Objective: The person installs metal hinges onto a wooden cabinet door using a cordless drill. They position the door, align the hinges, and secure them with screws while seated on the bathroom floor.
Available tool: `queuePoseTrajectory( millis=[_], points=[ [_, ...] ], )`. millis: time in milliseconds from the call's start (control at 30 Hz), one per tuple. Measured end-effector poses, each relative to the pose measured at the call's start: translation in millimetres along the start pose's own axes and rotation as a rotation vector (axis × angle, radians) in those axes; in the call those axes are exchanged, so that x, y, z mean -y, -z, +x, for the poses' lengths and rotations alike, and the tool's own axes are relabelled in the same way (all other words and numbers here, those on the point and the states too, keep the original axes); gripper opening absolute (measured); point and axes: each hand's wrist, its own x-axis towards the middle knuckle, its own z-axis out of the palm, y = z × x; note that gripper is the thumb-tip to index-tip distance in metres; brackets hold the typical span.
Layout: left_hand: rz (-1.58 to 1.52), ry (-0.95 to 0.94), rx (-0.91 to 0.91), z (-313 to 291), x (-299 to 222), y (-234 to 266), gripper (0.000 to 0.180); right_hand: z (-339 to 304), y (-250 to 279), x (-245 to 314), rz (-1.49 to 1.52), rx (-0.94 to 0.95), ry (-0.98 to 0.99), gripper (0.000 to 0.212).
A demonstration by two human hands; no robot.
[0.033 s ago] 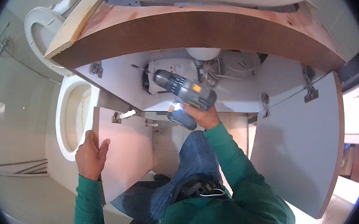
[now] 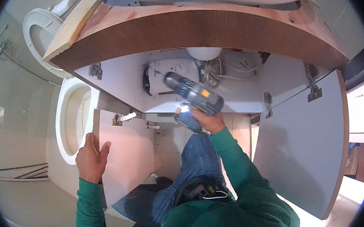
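My right hand is wrapped round the grip of a grey and black cordless drill with yellow-orange patches. The drill points up and left, in front of the open cabinet, and a light glows near its battery. No bit shows clearly at its chuck. At the left, my left hand grips the outer edge of the open left cabinet door, thumb on the inner face and fingers partly hidden. That door bears white-armed hinges along its top edge. Hinge plates sit on the cabinet's left inner wall.
The right cabinet door stands open on its hinges. Inside the cabinet are a white appliance-like case and coiled pale hoses. A curved brown front panel overhangs it. A toilet stands close by my left hand.
The drill and my right hand have shifted slightly right and down. The bit seen at the chuck earlier no longer shows clearly. My left hand keeps its hold on the door.
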Motion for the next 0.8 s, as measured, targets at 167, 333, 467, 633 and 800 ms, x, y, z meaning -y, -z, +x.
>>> queuePoseTrajectory(
  millis=[167,333,467,633,800],
  points=[
    [-0.030,0.001,0.026,18.8,6.9,-7.5,0.044,-28.2,78.4,-95.5,-0.173,-0.456,0.023,0.063],
    [0.007,-0.150,-0.072,31.2,27.7,-21.3,0.047,10.3,144.1,-122.0,-0.327,-0.865,0.011,0.065],
    [0.012,-0.125,-0.077,39.8,28.4,-22.4,0.048,50.6,162.5,-110.4,-0.261,-0.820,0.241,0.059],
    [0.025,-0.068,-0.041,52.9,29.1,-28.4,0.048,87.0,194.3,-131.9,-0.558,-0.901,0.319,0.047],
    [0.030,-0.036,-0.010,54.9,31.9,-23.4,0.048,87.1,202.5,-124.7,-0.540,-0.788,0.309,0.046]
  ],
)
